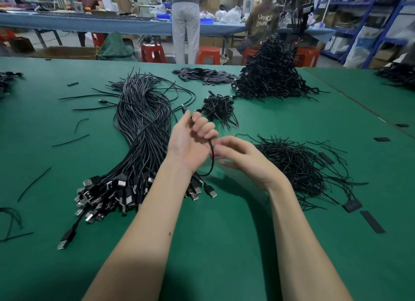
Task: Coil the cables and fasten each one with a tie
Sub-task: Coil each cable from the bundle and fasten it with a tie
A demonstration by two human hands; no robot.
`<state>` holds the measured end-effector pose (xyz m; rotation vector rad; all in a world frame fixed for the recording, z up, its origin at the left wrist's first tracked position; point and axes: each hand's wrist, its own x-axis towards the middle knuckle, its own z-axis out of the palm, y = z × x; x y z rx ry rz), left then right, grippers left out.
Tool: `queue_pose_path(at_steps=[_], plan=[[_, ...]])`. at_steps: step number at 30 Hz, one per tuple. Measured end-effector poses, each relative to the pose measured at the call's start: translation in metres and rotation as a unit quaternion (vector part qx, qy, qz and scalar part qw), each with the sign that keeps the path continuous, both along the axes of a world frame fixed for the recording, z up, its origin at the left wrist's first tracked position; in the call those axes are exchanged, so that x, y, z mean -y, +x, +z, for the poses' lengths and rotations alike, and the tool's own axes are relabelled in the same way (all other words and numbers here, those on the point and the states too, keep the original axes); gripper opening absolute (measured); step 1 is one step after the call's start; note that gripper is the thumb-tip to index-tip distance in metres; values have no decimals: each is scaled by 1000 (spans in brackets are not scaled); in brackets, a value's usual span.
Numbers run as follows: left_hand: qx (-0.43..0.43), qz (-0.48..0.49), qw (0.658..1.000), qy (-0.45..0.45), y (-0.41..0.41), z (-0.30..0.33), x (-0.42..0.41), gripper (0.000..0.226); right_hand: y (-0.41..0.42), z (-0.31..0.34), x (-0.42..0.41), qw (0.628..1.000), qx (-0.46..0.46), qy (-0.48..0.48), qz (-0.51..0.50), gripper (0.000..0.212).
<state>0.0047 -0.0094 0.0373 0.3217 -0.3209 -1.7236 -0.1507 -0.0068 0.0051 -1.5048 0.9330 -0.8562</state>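
Observation:
My left hand is raised palm-up over the green table, its fingers curled round a black cable whose small plug sticks out above the thumb. The cable loops down below the hand toward a USB plug on the table. My right hand is beside it, blurred, with its fingertips at the cable just under the left fingers. A long bundle of loose black USB cables lies to the left. A heap of thin black ties lies to the right.
A tall pile of coiled cables and a smaller pile sit at the back. Flat black strips are heaped behind the bundle. Stray ties lie scattered at the left. People, red stools and a blue bench stand beyond the table.

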Motion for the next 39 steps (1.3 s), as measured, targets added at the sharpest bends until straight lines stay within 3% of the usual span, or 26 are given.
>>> queue_pose_path(at_steps=[3,9,12,15,18,21,23,26,29,30,32,36,39], plan=[[-3,-12,1000,6,-6,0,0,42,5,0,-4,996,-67,-51,37,29],[-19,12,999,23,13,-4,4,44,-13,7,1,998,30,46,22,30],[-20,12,1000,20,19,-4,5,46,-24,8,0,994,14,99,53,12],[7,7,1000,-3,21,-2,2,50,-29,4,-1,989,-47,120,67,11],[92,-54,993,-50,18,2,-4,51,-26,6,2,984,-159,71,-40,19],[246,-143,951,-117,16,7,-8,51,-25,5,9,973,-116,-8,-202,32],[394,-180,889,-147,14,7,-10,53,-23,9,10,971,-18,-21,-237,26],[567,-178,790,-149,4,7,-13,56,-20,24,10,962,136,17,-235,11],[623,-76,768,-128,0,2,-4,56,-15,38,5,976,145,31,-160,8],[623,-36,772,-121,-1,1,-2,52,-14,40,3,983,138,34,-112,8],[568,27,816,-106,-4,-3,0,48,-12,40,-3,989,135,58,12,8],[310,39,947,-78,-5,-1,1,55,-11,25,-15,956,146,166,191,13],[161,18,983,-84,6,6,-1,57,-15,12,-16,949,74,210,223,15]])
